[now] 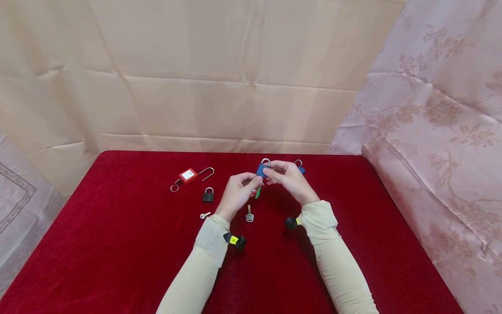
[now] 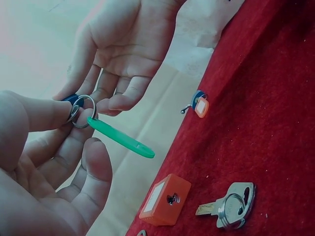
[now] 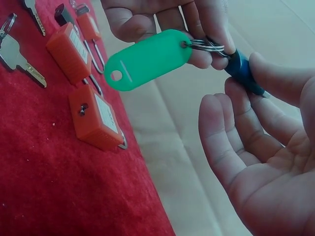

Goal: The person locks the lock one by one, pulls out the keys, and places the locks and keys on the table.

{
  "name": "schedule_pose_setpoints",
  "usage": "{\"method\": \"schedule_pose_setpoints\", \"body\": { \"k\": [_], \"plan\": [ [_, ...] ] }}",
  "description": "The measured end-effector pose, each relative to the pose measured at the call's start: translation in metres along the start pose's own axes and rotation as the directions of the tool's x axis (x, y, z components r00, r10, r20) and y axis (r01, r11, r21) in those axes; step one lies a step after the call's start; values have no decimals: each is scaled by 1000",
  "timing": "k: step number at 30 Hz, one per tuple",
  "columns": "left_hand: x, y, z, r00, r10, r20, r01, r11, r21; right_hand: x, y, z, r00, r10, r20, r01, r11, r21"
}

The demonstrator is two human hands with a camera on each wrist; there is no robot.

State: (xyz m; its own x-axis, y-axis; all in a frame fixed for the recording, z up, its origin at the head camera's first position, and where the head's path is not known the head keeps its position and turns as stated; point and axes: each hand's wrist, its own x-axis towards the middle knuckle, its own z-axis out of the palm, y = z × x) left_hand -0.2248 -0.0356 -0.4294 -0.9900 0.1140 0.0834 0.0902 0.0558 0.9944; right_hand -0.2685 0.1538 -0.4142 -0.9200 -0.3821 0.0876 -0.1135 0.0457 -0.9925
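My right hand [image 1: 290, 179] pinches a blue padlock [image 1: 262, 169] by its body between thumb and fingers, the metal shackle pointing up. My left hand [image 1: 238, 192] pinches a key at the padlock's lower end; the fingers hide most of the key. From it hang a metal split ring [image 2: 88, 110] and a green tag [image 3: 147, 61]. Both hands are raised above the red cloth, fingertips close together. In the right wrist view the blue padlock [image 3: 242, 73] is partly covered by the right thumb and fingers. Whether the key sits in the keyhole is hidden.
On the red-covered table [image 1: 129, 244] lie a red padlock [image 1: 188, 175] with a long shackle, a black padlock [image 1: 208, 197], a small key [image 1: 205, 215] and a larger key [image 1: 249, 216]. Another blue padlock [image 1: 301, 169] lies behind the right hand. More red padlocks [image 3: 96, 118] are near the left hand.
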Motion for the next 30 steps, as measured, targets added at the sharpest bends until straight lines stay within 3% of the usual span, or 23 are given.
{"method": "schedule_pose_setpoints", "body": {
  "k": [17,30],
  "plan": [
    [-1,0,0,999,19,29,-21,998,61,0,-2,-1,1000,1,-18,-1,1000,-1],
    [1,6,-5,1000,7,-10,-6,996,84,3,1,16,985,-44,-165,49,999,25]
  ]
}}
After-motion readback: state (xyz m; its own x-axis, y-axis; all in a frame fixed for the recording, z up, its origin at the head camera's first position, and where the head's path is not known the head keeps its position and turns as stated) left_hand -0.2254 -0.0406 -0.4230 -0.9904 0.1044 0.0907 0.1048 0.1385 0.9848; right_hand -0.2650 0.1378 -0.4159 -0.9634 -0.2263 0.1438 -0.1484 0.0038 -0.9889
